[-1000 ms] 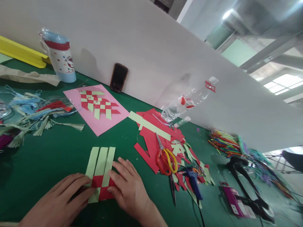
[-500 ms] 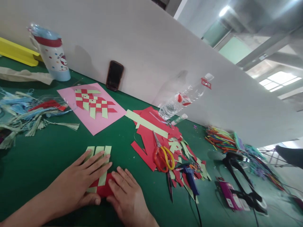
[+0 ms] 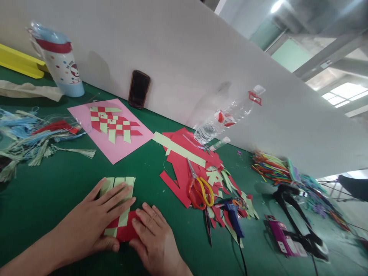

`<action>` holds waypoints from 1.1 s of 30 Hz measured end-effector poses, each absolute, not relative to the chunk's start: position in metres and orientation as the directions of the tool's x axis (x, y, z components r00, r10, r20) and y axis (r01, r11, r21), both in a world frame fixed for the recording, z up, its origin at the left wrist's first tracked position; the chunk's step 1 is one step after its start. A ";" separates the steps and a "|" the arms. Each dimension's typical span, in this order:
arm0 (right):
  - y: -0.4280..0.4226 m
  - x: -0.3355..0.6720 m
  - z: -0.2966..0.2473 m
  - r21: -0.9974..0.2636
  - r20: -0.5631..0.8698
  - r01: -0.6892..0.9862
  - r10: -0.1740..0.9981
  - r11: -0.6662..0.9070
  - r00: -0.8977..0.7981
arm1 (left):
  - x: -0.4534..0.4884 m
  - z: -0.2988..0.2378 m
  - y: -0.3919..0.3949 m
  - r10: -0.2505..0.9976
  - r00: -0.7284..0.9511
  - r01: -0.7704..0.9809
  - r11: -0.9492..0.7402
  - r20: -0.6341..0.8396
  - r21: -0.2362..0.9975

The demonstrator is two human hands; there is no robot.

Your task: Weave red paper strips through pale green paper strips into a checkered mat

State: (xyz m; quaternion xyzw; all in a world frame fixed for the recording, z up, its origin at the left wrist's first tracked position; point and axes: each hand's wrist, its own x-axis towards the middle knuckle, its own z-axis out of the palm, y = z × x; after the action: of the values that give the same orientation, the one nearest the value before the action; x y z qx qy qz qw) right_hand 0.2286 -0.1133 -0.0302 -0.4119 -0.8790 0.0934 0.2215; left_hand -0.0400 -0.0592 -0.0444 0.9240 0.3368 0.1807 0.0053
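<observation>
Pale green paper strips (image 3: 123,195) and red paper strips (image 3: 127,230) are interlaced into a small checked piece on the green tabletop. My left hand (image 3: 96,218) lies flat across it, fingers spread over the green strips. At its right edge, my right hand (image 3: 155,235) rests with its fingertips on the red strips, fingers extended. Both hands are open and press the paper from above. Part of the weave is hidden under them. Beyond, a pink sheet (image 3: 115,153) carries checked red and green woven paper shapes (image 3: 112,124).
Scissors (image 3: 198,188) lie on red and green paper scraps (image 3: 182,165), beside a blue glue gun (image 3: 234,220). A bottle (image 3: 221,119), a phone (image 3: 139,89) and a flask (image 3: 61,63) stand along the partition (image 3: 172,57). Tassels (image 3: 37,134) lie at left, a purple box (image 3: 283,235) at right.
My left index finger has shifted slightly left, away from the other fingers, baring more of the green strips. The right hand stays almost where it was. The camera view has moved slightly.
</observation>
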 end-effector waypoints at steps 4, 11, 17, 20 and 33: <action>-0.112 0.227 -0.027 -0.366 0.353 0.665 0.758 0.651 -0.548 | -0.041 -0.044 -0.059 0.612 0.721 0.619 -0.780 0.325 0.097; -0.114 0.230 -0.030 -0.354 0.283 0.683 0.770 0.638 -0.572 | -0.039 -0.045 -0.061 0.693 0.646 0.644 -0.720 0.320 0.260; -0.115 0.231 -0.032 -0.356 0.281 0.690 0.776 0.630 -0.564 | -0.040 -0.049 -0.057 0.663 0.667 0.625 -0.746 0.341 0.228; -0.116 0.230 -0.033 -0.352 0.279 0.689 0.773 0.634 -0.569 | -0.044 -0.040 -0.056 0.629 0.694 0.631 -0.766 0.351 0.125; -0.111 0.228 -0.013 -0.315 0.261 0.686 0.755 0.655 -0.601 | -0.065 -0.064 -0.143 0.586 0.653 0.658 -0.753 0.479 0.024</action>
State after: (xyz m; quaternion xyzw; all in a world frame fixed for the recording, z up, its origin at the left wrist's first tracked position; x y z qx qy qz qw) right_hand 0.2278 -0.1111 -0.0132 -0.4049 -0.8901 0.0915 0.1881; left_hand -0.0652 -0.1425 -0.0643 0.9060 0.3434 0.2355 -0.0761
